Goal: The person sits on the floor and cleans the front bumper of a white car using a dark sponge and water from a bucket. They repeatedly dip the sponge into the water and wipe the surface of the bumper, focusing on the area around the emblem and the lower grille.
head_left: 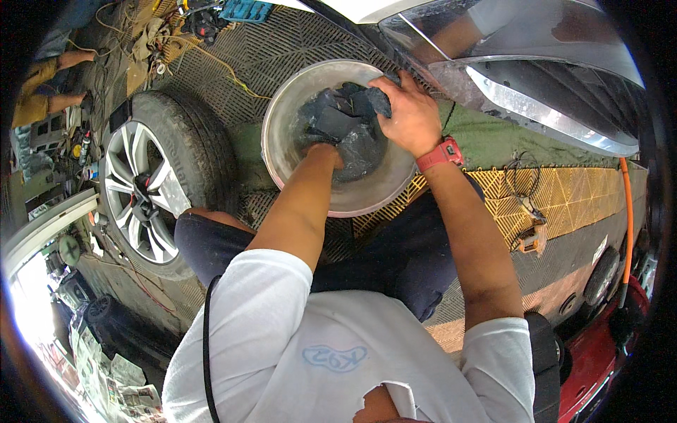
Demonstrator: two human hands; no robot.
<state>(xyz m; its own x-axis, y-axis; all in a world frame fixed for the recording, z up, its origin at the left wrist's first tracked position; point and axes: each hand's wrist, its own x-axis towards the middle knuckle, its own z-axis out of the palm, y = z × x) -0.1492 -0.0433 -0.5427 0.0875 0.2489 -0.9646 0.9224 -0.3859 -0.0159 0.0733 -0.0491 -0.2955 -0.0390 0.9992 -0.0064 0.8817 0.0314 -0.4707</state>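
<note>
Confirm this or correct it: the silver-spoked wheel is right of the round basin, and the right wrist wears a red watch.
Wrong side: the silver-spoked wheel is left of the round basin, as the head view shows. The right wrist does wear the red watch.

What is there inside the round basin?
Dark water and dark cloth-like material are visible. The bottom of the basin and most of the left hand are covered.

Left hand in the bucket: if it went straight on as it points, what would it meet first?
Probably the dark cloth in the bucket, but water covers most of the left hand, so depth is unclear.
</note>
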